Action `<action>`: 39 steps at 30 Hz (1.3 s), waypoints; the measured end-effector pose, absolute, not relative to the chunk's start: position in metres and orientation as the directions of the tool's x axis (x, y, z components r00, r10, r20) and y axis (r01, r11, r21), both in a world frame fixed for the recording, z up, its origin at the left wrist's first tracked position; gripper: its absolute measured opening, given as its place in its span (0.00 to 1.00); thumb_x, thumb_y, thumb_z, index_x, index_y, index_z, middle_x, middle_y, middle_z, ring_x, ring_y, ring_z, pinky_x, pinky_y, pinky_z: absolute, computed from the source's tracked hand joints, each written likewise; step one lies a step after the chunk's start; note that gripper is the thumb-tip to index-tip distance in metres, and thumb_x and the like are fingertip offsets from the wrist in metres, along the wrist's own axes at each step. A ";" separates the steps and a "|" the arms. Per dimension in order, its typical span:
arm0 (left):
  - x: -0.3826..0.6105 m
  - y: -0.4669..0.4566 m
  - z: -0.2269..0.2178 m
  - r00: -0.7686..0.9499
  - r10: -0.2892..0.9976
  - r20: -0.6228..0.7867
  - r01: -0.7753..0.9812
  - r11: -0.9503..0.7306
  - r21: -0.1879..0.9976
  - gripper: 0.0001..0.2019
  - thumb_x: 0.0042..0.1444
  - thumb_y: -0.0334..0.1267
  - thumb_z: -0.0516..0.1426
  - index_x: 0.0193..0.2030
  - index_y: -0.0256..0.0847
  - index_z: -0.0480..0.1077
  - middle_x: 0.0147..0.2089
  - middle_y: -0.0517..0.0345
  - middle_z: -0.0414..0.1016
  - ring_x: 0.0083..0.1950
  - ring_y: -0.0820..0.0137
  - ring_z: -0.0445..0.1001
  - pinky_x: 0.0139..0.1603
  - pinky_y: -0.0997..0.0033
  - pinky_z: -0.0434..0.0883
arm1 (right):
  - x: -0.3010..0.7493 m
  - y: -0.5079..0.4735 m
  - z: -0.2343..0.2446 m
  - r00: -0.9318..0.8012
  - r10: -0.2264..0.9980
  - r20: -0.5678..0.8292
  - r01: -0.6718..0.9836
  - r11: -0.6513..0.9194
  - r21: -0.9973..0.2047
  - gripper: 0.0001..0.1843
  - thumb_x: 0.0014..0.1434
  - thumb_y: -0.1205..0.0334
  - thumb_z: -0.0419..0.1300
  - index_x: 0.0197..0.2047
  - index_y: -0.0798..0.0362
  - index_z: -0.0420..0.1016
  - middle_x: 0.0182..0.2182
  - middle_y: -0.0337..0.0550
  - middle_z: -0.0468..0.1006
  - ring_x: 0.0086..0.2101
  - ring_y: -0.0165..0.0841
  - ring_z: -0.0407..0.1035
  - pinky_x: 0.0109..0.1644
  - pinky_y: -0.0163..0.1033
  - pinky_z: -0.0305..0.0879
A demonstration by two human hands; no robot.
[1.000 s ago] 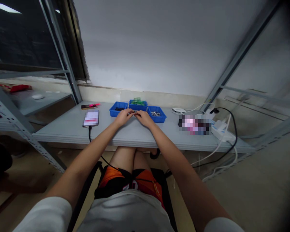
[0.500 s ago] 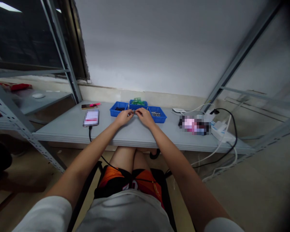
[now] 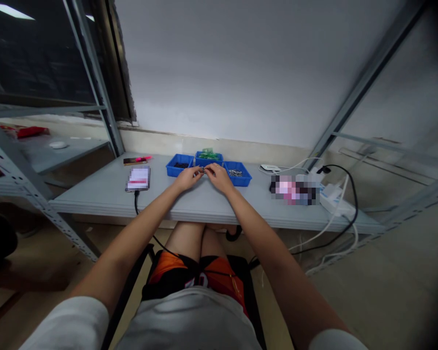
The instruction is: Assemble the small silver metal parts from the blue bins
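My left hand [image 3: 188,178] and my right hand [image 3: 217,177] meet above the shelf top, fingertips pinched together around a small shiny metal piece [image 3: 203,169]. Its exact kind is too small to make out and the fingers partly cover it. Just behind the left hand is a blue bin [image 3: 175,171] with dark small parts. Beside the right hand stands another blue bin [image 3: 243,181] holding small silvery metal parts [image 3: 235,172]. A third blue bin [image 3: 199,160], at the back between them, contains green pieces [image 3: 209,153] that look like plastic.
On the grey shelf [image 3: 98,194] a phone [image 3: 137,178] with a cable lies at left, near a pink item [image 3: 143,159]. At right are a blurred-out object [image 3: 294,190], a white power strip [image 3: 336,200] and loose cables. Metal uprights [image 3: 95,78] frame both sides.
Almost nothing differs. Both hands stay at the same spot with the small metal piece between the fingertips; the view has shifted very slightly.
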State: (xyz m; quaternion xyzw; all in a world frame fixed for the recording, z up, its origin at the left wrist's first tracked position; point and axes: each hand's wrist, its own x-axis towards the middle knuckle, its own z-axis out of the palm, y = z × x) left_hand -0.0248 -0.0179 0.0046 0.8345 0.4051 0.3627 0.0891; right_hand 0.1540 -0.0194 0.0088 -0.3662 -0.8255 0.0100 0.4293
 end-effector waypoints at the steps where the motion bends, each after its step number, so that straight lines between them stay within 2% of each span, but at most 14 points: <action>1: -0.025 -0.018 0.005 0.416 0.737 0.532 0.607 -0.661 0.442 0.14 0.61 0.41 0.51 0.45 0.36 0.74 0.38 0.52 0.79 0.32 0.69 0.72 0.36 0.72 0.66 | 0.154 -0.019 0.009 -0.365 0.612 0.701 0.596 0.732 -0.329 0.10 0.64 0.62 0.52 0.39 0.53 0.74 0.34 0.42 0.73 0.35 0.32 0.65 0.43 0.37 0.60; 10: -0.025 -0.019 0.007 0.417 0.711 0.566 0.596 -0.684 0.420 0.14 0.61 0.42 0.51 0.42 0.36 0.74 0.38 0.52 0.78 0.32 0.69 0.71 0.36 0.71 0.66 | 0.155 -0.018 0.010 -0.328 0.647 0.688 0.601 0.705 -0.376 0.09 0.63 0.62 0.52 0.39 0.53 0.73 0.34 0.43 0.74 0.35 0.33 0.65 0.43 0.37 0.59; 19: -0.025 -0.020 0.009 0.305 0.697 0.649 0.575 -0.678 0.458 0.14 0.61 0.41 0.52 0.43 0.36 0.73 0.36 0.52 0.77 0.34 0.68 0.72 0.38 0.71 0.67 | 0.157 -0.017 0.009 -0.343 0.665 0.664 0.588 0.703 -0.401 0.09 0.63 0.62 0.53 0.39 0.54 0.74 0.34 0.43 0.76 0.35 0.32 0.66 0.43 0.36 0.60; 27: -0.025 -0.019 0.007 0.402 0.659 0.635 0.540 -0.731 0.417 0.15 0.61 0.44 0.51 0.44 0.36 0.73 0.42 0.51 0.77 0.35 0.70 0.71 0.40 0.71 0.68 | 0.155 -0.013 0.002 -0.443 0.695 0.566 0.584 0.703 -0.406 0.10 0.62 0.64 0.54 0.42 0.55 0.76 0.36 0.45 0.77 0.36 0.32 0.68 0.44 0.37 0.62; 31: -0.024 -0.020 0.008 0.379 0.667 0.641 0.557 -0.718 0.417 0.15 0.61 0.43 0.51 0.44 0.36 0.74 0.42 0.51 0.77 0.35 0.69 0.71 0.40 0.71 0.68 | 0.156 -0.014 0.003 -0.431 0.700 0.569 0.581 0.698 -0.419 0.10 0.63 0.64 0.54 0.42 0.54 0.76 0.36 0.44 0.78 0.35 0.32 0.69 0.44 0.37 0.62; 39: -0.025 -0.020 0.009 0.267 0.719 0.642 0.649 -0.626 0.432 0.13 0.59 0.41 0.53 0.42 0.37 0.74 0.34 0.53 0.77 0.32 0.68 0.71 0.37 0.71 0.67 | 0.156 -0.017 0.008 -0.323 0.682 0.656 0.563 0.696 -0.446 0.08 0.62 0.62 0.54 0.39 0.53 0.74 0.35 0.43 0.77 0.35 0.32 0.68 0.42 0.36 0.62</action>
